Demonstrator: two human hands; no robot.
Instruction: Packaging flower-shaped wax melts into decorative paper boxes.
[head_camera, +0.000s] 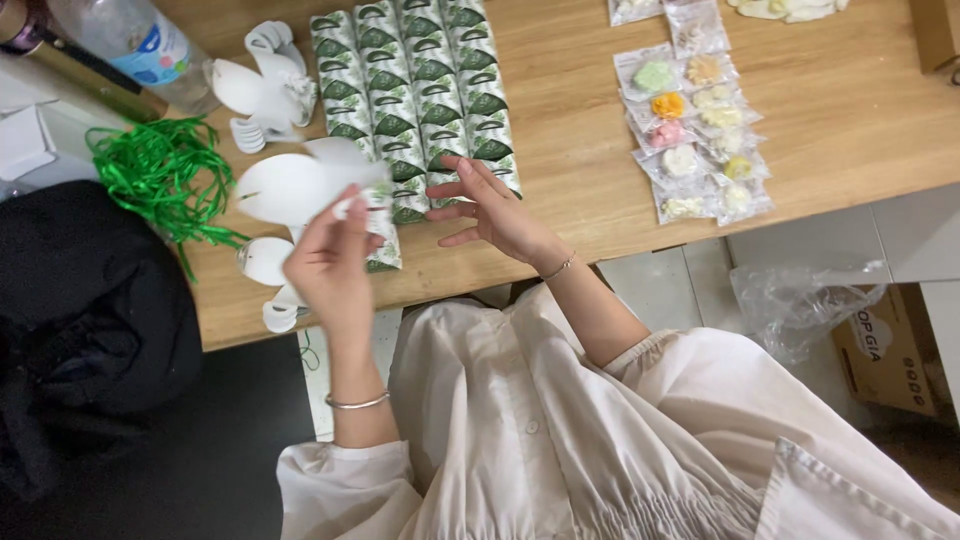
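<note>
Near the table's (600, 215) front edge, the left hand (330, 265) pinches a white die-cut card (295, 185) while the right hand (495, 210), fingers spread loose, hovers over green sachets (420, 90) (likely picking one next).

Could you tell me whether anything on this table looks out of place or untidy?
Mostly tidy: the green packets lie in neat rows. The green ribbon is a loose tangle spilling past the table edge.
</note>
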